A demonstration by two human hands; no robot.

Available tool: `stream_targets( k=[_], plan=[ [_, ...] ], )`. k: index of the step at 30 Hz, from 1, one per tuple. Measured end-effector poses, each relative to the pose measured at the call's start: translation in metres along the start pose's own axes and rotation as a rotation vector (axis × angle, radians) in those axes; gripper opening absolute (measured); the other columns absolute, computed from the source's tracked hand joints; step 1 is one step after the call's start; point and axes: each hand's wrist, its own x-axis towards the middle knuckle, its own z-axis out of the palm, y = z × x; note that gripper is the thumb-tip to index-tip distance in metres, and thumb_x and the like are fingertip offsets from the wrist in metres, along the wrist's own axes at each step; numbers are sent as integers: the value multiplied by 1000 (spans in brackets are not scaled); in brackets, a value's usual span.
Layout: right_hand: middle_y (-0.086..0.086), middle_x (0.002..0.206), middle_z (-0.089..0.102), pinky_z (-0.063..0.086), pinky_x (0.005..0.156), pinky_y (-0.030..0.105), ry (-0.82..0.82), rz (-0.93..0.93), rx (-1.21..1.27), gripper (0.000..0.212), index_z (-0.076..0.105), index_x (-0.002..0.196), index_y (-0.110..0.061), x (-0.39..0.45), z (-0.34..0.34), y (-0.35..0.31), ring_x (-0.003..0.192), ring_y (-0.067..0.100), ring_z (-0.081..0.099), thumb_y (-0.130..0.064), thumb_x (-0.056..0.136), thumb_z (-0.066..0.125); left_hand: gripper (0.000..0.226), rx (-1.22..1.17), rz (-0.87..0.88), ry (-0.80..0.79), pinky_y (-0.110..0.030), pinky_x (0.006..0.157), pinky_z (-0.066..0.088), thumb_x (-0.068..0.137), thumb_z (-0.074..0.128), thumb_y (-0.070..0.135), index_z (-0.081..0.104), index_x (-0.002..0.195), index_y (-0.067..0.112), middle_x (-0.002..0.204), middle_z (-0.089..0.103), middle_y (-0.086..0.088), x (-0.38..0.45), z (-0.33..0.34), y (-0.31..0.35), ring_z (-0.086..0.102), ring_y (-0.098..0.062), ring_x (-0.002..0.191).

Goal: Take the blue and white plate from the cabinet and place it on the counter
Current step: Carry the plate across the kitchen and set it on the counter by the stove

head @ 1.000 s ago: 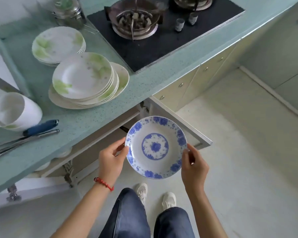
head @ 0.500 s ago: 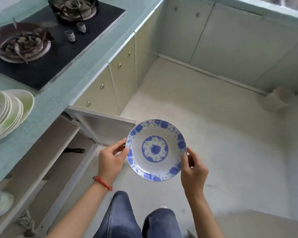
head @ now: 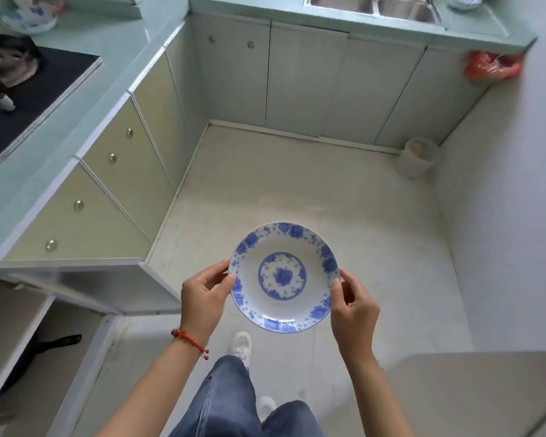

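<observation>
While the plate [head: 283, 276] hangs level over the floor, the left hand [head: 204, 294] and right hand [head: 353, 305] each pinch its rim on opposite sides. It is out of the cabinet [head: 22, 329]; carrying is underway. Next comes lowering it flat onto a bare stretch of worktop [head: 114, 42].

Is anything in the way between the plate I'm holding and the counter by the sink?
Nothing visible blocks it. The blue and white plate is held by the left hand and right hand over open floor; the counter lies ahead, past the sink.
</observation>
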Motion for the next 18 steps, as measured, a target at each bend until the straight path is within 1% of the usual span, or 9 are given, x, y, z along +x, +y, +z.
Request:
stream_targets(
  k=[2,3,6,9,12,16,18],
  plan=[
    [-16,62,58,37,49,5,24,-4,-4,18,66,98,-9,22,1,4,58,0,54,0,85,57,30,1,-1,-16,-22,72,56,78,63,-3,64,107,5,95,68,0,20,17,4,66,-4,81],
    [-17,61,57,36,49,3,37,-7,-7,18,67,97,-9,34,3,6,57,-2,54,0,84,57,30,2,3,-22,-23,72,56,78,63,-3,64,107,5,95,68,0,31,25,5,66,-4,81],
    [-18,61,56,36,50,1,62,-5,-18,18,67,97,-8,76,11,12,58,-5,55,0,84,57,30,2,21,-40,-16,68,55,78,64,-3,64,107,6,92,68,5,69,52,12,67,0,77],
    [-14,60,57,38,50,5,63,14,-27,18,67,99,-10,126,24,18,59,0,55,-4,85,57,29,-20,19,-61,-13,64,54,78,63,-3,64,105,8,87,68,9,115,80,21,67,2,76],
    [-10,57,57,38,48,9,75,44,-34,18,66,100,-10,177,37,19,56,1,54,-4,85,58,29,-27,17,-85,-15,64,55,79,62,-3,65,104,12,87,68,9,162,106,37,67,0,78],
    [-10,56,59,38,46,10,89,54,-33,19,66,102,-9,241,50,18,54,2,55,-4,86,57,32,-29,41,-136,-15,64,55,79,62,-3,66,101,20,86,69,13,221,139,62,68,-1,79],
    [-8,56,58,38,47,10,100,73,-40,20,65,103,-9,273,54,19,55,2,55,-4,86,57,34,-26,47,-150,-16,66,55,80,62,-3,65,100,24,87,69,11,247,157,74,68,-1,79]
  ],
)
